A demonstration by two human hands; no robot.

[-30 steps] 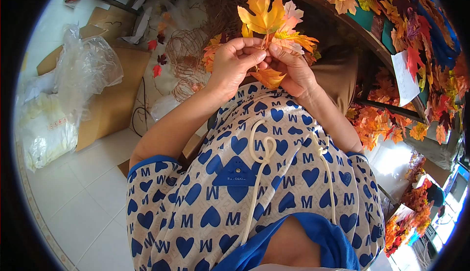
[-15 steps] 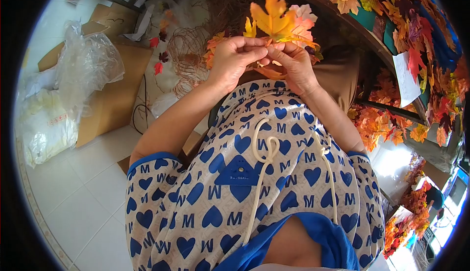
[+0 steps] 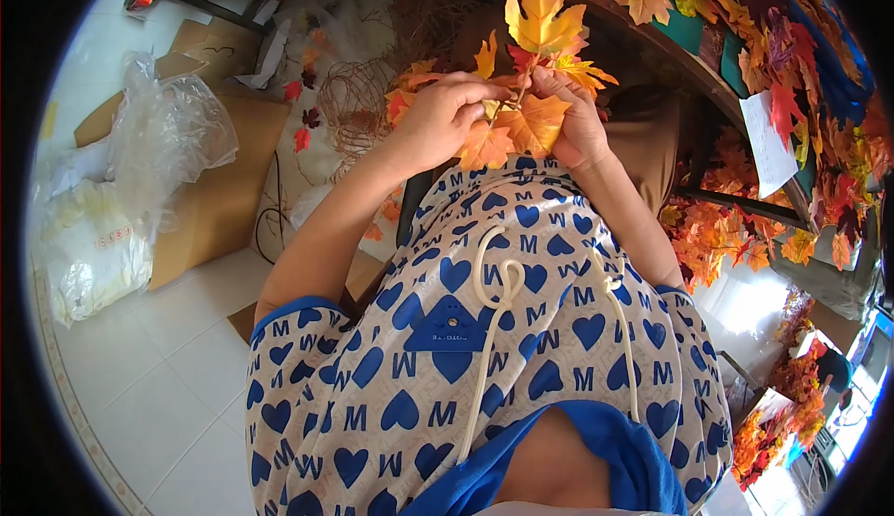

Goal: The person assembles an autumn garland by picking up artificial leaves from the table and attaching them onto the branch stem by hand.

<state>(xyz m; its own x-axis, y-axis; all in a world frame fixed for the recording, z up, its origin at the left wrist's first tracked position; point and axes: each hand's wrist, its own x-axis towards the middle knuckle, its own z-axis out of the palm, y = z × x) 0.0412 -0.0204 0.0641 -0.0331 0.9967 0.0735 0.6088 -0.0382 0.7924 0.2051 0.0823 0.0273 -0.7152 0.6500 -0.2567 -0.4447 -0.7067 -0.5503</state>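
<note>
An artificial maple leaf garland (image 3: pixel 535 125), with orange and yellow leaves on a thin brown stem, is held up between my hands above my lap. My right hand (image 3: pixel 582 127) pinches the stem between thumb and fingers, beside a large yellow leaf (image 3: pixel 545 18) that points away from me. On the other side, my left hand (image 3: pixel 438 123) has its fingers closed at the stem, their tips partly hidden by leaves. Two orange leaves hang below the fingers, over the patterned shirt (image 3: pixel 456 274).
A table edge (image 3: pixel 708 69) heaped with autumn leaves curves along the upper right, with a paper sheet (image 3: pixel 770 148) hanging there. At left, a cardboard box (image 3: pixel 219 171) stands near clear plastic bags (image 3: pixel 98 246). Tangled brown stems (image 3: pixel 354 106) lie on the floor beyond my left hand.
The garland has turned, so orange leaves now hang below my fingers and the yellow leaf has shifted right. My left hand has moved slightly left and my hands are farther apart.
</note>
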